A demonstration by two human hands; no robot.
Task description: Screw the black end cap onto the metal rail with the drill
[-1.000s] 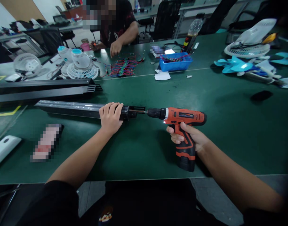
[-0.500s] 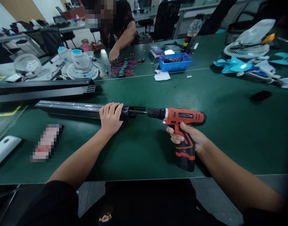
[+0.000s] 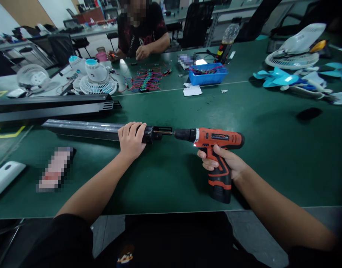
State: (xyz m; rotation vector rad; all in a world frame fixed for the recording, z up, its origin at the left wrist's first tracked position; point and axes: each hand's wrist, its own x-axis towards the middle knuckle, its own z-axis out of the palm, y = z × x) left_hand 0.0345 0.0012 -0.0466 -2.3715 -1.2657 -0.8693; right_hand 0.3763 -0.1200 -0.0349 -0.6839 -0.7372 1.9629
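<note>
A long black bar-shaped housing [image 3: 87, 128] with a glossy top lies on the green table. My left hand [image 3: 132, 140] is wrapped over it near its right end. In my right hand [image 3: 222, 160] is an orange and black cordless drill [image 3: 218, 138], held by its handle and pointing left. A small light glows on the drill below its chuck. The thin bit [image 3: 168, 133] reaches from the chuck to the housing's right end, alongside a slotted black bracket. Whether the tip sits in a screw is too small to tell.
Black slotted metal profiles [image 3: 48, 108] lie behind the housing. A phone [image 3: 56, 169] and a white device [image 3: 6, 178] are at the left. Farther back are wired circuit boards [image 3: 147, 80], a blue bin [image 3: 208, 77], a bottle [image 3: 228, 41] and fan parts. A co-worker [image 3: 143, 33] sits opposite.
The co-worker's hand has drawn back from the wired boards, and their upper body has shifted to the right. My hands, the drill and the black housing stay practically where they were.
</note>
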